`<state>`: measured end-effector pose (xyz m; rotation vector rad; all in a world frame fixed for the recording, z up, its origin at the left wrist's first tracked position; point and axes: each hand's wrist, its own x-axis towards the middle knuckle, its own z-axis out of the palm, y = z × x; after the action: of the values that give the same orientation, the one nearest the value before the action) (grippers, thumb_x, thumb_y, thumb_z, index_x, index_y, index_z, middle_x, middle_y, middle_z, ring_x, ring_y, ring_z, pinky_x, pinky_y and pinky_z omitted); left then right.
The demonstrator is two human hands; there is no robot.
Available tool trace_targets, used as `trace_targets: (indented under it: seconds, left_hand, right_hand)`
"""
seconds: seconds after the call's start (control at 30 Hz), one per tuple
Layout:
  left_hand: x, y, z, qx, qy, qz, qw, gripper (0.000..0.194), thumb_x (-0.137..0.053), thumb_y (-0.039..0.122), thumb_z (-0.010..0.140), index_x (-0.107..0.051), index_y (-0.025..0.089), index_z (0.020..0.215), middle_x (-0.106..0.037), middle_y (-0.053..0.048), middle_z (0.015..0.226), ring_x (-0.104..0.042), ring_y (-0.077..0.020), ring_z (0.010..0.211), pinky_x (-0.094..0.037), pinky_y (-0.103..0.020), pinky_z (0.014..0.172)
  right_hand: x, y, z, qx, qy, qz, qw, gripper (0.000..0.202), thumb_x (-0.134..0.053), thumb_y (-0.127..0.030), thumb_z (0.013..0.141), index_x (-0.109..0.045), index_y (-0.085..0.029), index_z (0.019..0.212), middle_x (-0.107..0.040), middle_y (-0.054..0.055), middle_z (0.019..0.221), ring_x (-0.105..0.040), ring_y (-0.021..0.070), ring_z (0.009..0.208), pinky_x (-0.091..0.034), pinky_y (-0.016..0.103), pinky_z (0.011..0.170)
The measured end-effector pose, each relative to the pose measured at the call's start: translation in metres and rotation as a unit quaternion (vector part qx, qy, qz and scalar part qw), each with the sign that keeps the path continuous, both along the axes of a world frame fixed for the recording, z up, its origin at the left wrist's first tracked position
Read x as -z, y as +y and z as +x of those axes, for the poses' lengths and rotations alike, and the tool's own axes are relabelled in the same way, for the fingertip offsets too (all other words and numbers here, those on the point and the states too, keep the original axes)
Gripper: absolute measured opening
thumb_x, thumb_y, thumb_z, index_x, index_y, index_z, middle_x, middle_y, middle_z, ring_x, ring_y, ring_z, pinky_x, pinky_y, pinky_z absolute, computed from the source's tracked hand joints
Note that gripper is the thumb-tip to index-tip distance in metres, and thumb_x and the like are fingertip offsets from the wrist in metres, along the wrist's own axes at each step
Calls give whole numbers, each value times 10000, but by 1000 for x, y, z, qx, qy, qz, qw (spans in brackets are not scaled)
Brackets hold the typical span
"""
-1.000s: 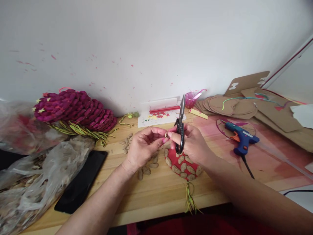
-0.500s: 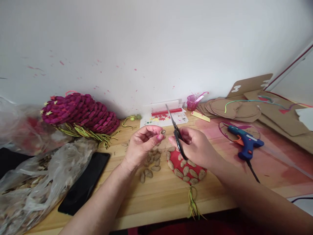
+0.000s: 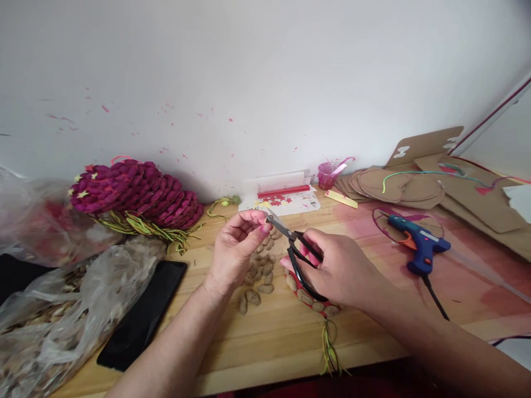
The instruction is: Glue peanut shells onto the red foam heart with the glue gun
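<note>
My right hand point(image 3: 336, 265) grips black-handled scissors point(image 3: 284, 228) by their loops, the blades spread a little and pointing up and left. Their tips meet a small peanut shell point(image 3: 266, 219) pinched between the thumb and fingers of my left hand point(image 3: 240, 243); the shell is mostly hidden now. Below the right hand lies a red piece point(image 3: 297, 284) covered with peanuts, partly hidden by hand and scissors, with a green-yellow yarn tassel point(image 3: 329, 348) at its lower end. Loose peanuts point(image 3: 259, 271) lie on the wood between my forearms.
A blue glue gun point(image 3: 425, 240) lies right, beside cardboard cutouts point(image 3: 384, 185). A pink-stained cup point(image 3: 327, 174) and paper with stars point(image 3: 292, 205) stand near the wall. To the left are stacked magenta peanut pieces point(image 3: 136, 190), a black phone-like slab point(image 3: 145, 315) and a plastic bag of shells point(image 3: 78, 304).
The scissors have swung from pointing upward to leaning left, their handles spreading and tips reaching the shell. My right hand has turned with them; the left hand stays nearly in place.
</note>
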<state>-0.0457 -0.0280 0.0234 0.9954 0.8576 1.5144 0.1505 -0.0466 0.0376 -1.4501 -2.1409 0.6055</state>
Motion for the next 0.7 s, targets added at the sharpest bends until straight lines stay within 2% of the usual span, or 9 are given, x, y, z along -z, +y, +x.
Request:
trace_targets:
  seconds: [0.23,0.47,0.7]
  left_hand:
    - [2,1,0,41,-48,-60,996,301,-953,204,626,-742,165,837,-726,9,847,-672,-84,754,-549,-182,724]
    - [3,2,-2,81,-94,-152,981,382,-979,188,587,-782,133,910,-770,-27,805,-731,-105,718,-588,-152,659]
    - [4,1,-3,86,-71,-150,982,368,-938,114,633,-784,133,966,-789,-45,888,-753,-116,764,-611,-161,703]
  right_hand:
    - [-1,-1,3,-4,-21,12,1000,417,-629,-556,895,-435,-235,712,-596,-20,620,-473,132,518,-276,274,530]
    - [2,-3,12,13,-58,36,998,393,-624,-553,893,-450,-236,739,-596,-19,634,-465,138,533,-262,279,538]
    - [8,-3,14,20,-93,55,994,407,-597,-586,897,-438,-239,756,-566,-28,616,-434,143,536,-231,286,543]
